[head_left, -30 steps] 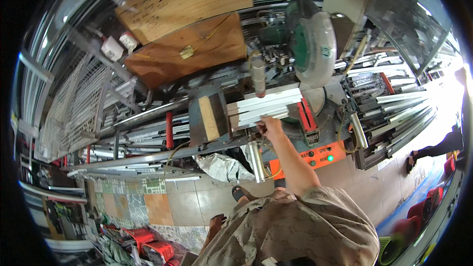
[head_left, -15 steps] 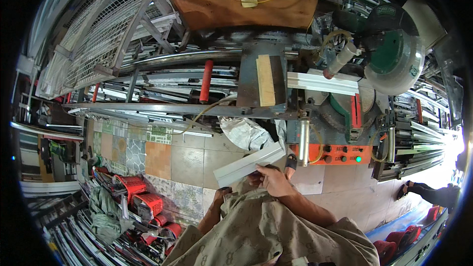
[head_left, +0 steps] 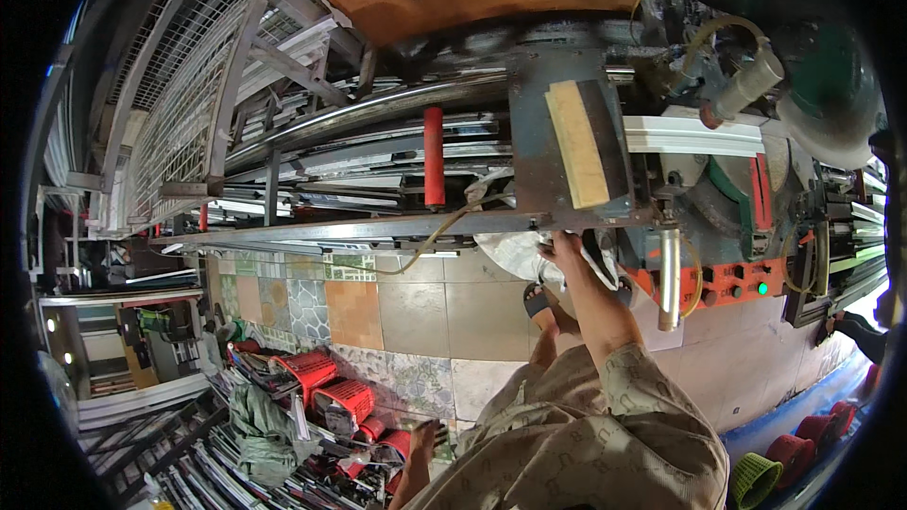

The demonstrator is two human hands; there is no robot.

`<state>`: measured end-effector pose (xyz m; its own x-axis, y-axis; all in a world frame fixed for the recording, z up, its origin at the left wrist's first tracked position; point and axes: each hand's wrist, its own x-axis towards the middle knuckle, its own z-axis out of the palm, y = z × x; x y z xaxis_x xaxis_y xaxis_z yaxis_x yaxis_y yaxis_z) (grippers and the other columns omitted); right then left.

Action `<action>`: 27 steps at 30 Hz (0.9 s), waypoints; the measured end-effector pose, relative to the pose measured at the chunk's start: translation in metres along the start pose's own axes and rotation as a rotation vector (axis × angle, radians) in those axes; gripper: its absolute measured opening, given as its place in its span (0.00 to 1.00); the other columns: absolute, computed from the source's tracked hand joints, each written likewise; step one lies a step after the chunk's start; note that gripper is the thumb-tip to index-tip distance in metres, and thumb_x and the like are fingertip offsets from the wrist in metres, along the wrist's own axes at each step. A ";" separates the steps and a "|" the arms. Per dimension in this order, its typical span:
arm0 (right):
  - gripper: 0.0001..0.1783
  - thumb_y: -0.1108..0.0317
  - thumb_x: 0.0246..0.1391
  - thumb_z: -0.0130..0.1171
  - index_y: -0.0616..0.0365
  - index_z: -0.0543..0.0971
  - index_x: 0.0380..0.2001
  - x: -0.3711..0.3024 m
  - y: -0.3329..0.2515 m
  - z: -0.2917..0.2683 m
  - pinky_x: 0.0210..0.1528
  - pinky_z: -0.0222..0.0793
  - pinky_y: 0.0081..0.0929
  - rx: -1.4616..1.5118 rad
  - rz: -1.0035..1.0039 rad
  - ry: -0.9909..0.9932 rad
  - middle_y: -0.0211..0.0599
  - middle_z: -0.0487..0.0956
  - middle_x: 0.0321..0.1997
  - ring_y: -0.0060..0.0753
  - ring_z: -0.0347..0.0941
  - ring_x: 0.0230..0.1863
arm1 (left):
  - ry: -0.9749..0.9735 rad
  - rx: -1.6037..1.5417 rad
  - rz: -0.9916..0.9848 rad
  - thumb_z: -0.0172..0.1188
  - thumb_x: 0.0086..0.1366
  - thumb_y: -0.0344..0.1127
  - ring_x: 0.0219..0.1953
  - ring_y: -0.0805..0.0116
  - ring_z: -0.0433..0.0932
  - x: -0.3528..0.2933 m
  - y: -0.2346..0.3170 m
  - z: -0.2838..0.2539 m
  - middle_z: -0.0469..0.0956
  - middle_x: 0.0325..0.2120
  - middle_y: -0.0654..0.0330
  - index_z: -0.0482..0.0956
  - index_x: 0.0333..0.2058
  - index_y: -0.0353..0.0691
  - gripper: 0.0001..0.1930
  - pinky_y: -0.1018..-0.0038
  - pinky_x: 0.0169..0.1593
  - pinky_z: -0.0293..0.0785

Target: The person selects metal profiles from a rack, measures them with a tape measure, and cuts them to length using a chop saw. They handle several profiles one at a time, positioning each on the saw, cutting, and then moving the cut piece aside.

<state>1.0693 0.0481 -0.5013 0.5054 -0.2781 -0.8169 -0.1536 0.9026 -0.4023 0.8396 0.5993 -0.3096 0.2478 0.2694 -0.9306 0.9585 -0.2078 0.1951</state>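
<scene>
My right hand (head_left: 564,251) reaches forward to the bench's front edge, over a white sack (head_left: 515,255) that hangs or stands below it. Its fingers are small and partly lost against the sack, so what they grip, if anything, cannot be made out. My left hand (head_left: 427,438) hangs low at my left side, fingers apart and holding nothing, near the red plastic baskets (head_left: 345,401). The pale metal profile piece seen earlier does not show in either hand.
A miter saw (head_left: 822,85) stands at the right over a white profile (head_left: 694,135), with an orange control panel (head_left: 723,285) in front. A wooden strip (head_left: 578,146) lies on the steel plate left of it. Metal lengths (head_left: 359,175) fill the rack behind the red roller (head_left: 434,156).
The pale metal profile has left my hands and is out of sight. My right hand has moved forward to the sack; my left hand has dropped to my side. The view has shifted.
</scene>
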 end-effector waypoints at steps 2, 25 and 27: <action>0.06 0.68 0.65 0.53 0.56 0.77 0.42 0.002 -0.004 -0.007 0.45 0.80 0.50 -0.610 -0.175 0.239 0.45 0.83 0.41 0.46 0.84 0.43 | -0.022 -0.092 0.035 0.59 0.71 0.43 0.43 0.58 0.85 -0.013 -0.028 -0.019 0.83 0.46 0.52 0.75 0.57 0.36 0.22 0.62 0.44 0.83; 0.41 0.58 0.53 0.73 0.62 0.68 0.65 -0.341 -0.067 0.048 0.63 0.68 0.41 -1.360 -0.117 -0.894 0.49 0.73 0.65 0.45 0.72 0.63 | -0.048 -0.040 0.135 0.62 0.68 0.44 0.33 0.65 0.82 -0.056 -0.106 0.166 0.85 0.37 0.57 0.83 0.53 0.35 0.21 0.68 0.39 0.78; 0.48 0.52 0.52 0.74 0.62 0.62 0.68 -0.410 -0.097 0.108 0.66 0.62 0.41 -1.209 -0.163 -1.106 0.46 0.67 0.71 0.43 0.67 0.68 | 0.001 0.031 0.081 0.63 0.64 0.49 0.32 0.64 0.82 -0.051 -0.138 0.183 0.85 0.30 0.55 0.85 0.50 0.36 0.24 0.68 0.38 0.77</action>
<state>0.9689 0.1104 -0.0828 0.8233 0.4957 -0.2766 -0.3061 -0.0226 -0.9517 0.6694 0.4425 -0.3453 0.3247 0.2514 -0.9118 0.9304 -0.2585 0.2600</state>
